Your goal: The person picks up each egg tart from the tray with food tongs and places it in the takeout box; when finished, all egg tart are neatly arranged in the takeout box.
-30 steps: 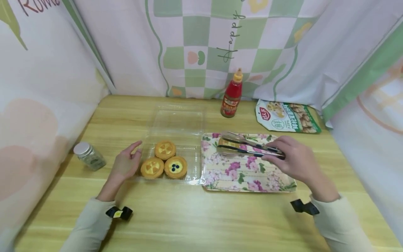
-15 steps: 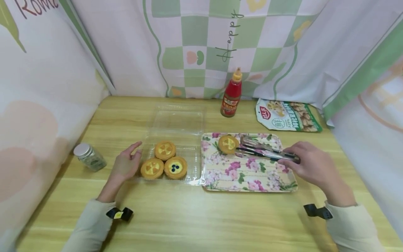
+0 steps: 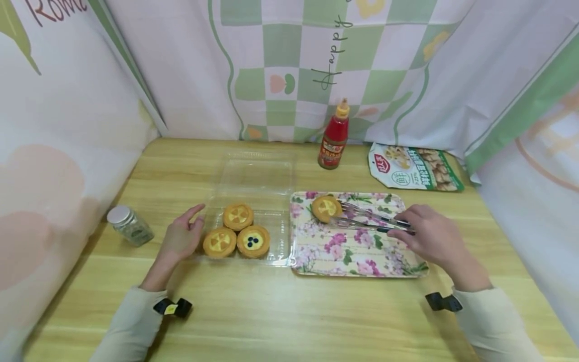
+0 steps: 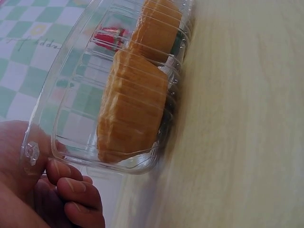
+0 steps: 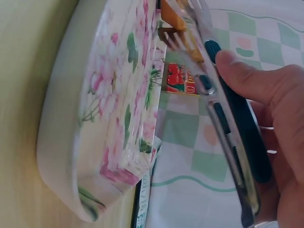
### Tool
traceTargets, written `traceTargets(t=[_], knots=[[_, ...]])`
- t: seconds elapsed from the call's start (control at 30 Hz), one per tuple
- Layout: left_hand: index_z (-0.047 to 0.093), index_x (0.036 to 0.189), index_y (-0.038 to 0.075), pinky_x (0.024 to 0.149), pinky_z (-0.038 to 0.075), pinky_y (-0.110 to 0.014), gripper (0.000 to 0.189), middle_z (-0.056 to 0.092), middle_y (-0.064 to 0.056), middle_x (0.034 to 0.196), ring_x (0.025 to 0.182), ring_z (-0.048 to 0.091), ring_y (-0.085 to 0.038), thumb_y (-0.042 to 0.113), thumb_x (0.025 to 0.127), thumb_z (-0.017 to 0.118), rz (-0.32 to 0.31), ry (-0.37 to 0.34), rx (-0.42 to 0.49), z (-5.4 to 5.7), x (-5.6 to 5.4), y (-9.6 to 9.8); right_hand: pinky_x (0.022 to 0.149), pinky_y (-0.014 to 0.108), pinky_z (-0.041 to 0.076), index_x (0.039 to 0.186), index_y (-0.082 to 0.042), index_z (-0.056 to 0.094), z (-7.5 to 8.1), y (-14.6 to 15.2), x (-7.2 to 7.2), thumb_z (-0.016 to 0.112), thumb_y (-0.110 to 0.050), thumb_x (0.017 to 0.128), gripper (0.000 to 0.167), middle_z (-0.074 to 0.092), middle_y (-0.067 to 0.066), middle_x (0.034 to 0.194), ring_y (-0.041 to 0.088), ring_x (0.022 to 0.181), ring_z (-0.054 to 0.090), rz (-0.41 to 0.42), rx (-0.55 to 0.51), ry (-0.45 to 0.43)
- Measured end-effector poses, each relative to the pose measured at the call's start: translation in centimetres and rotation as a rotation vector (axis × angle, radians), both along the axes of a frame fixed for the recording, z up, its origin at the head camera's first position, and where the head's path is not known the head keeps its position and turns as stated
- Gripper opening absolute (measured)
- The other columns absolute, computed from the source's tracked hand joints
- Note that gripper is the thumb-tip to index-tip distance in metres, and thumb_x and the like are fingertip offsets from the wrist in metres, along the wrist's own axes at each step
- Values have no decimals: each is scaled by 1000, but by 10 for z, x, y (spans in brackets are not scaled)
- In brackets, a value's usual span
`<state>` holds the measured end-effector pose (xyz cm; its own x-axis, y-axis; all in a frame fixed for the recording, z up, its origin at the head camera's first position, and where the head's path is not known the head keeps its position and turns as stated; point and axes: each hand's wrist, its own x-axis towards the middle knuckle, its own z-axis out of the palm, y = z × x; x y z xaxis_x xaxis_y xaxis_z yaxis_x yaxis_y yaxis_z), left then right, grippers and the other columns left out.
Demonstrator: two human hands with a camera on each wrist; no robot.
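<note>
In the head view my right hand (image 3: 429,239) grips metal tongs (image 3: 377,218) with dark handles and fork-like tips. Their arms stand apart, with the tips at the right edge of an egg tart (image 3: 326,208). That tart lies on the flowered tray (image 3: 312,251), near its back left corner. My left hand (image 3: 181,235) is at the left edge of the clear plastic box (image 3: 281,226); in the left wrist view its fingers (image 4: 78,190) curl under the rim, pinching it. Inside are three tarts, one of them the blueberry-topped tart (image 3: 253,241).
The box's clear lid (image 3: 258,171) lies folded back. Behind the tray stand a red sauce bottle (image 3: 333,138) and a flat food pouch (image 3: 416,168). A small jar with a white cap (image 3: 130,226) lies left of my left hand. Curtains (image 3: 307,60) border the table.
The tongs released the tart on the tray and drew back right, then came forward again to its right edge with their arms spread. My left hand stays at the box.
</note>
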<state>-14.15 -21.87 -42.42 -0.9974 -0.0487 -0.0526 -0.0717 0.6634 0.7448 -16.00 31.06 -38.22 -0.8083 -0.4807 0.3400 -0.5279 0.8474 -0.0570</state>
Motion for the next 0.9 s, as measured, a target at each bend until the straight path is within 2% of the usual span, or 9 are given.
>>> traceTargets(t=[0.17,0.27,0.4,0.5,0.67,0.8,0.9], knots=[[41,147,6,37,29,-25,49,34,6,48,40,31,-9,28,104,40,2,-1,0,0,1,0,64,47,52,93,-1,69,-2,1,-1,85,-26,69,38,65,12,88,30,77,61,79,-58,105],[41,148,6,37,30,-26,48,34,6,48,41,31,-10,27,104,40,5,0,-5,0,0,0,61,43,50,93,-2,69,0,-2,-2,80,-38,76,41,64,10,87,25,75,59,122,-89,156],[41,148,6,38,30,-26,48,35,6,49,41,32,-11,26,104,40,6,-3,-7,0,-1,2,60,41,49,93,-4,69,9,-16,-2,55,-61,91,59,65,8,87,22,73,59,154,-111,174],[41,148,6,38,30,-26,48,35,5,49,41,32,-10,26,104,40,6,-9,-3,0,-1,3,63,43,51,94,-5,70,18,-34,-3,46,-65,93,65,66,8,88,24,75,61,174,-104,177],[40,148,7,38,29,-25,48,35,5,49,41,31,-10,26,104,40,10,-20,1,-1,-1,3,69,46,53,94,-5,70,32,-64,-8,46,-62,95,62,67,10,92,29,82,64,227,-76,203],[40,149,7,38,29,-25,49,34,6,48,41,31,-10,28,105,39,12,-16,3,-3,-1,1,65,43,54,92,-5,69,39,-83,-11,60,-51,92,48,67,9,89,28,79,64,286,-17,228],[41,148,7,37,28,-25,49,34,6,48,41,31,-10,29,105,39,12,-11,8,-2,-1,0,69,43,54,90,-5,69,44,-96,-11,70,-41,86,36,66,9,88,28,81,64,305,42,223]])
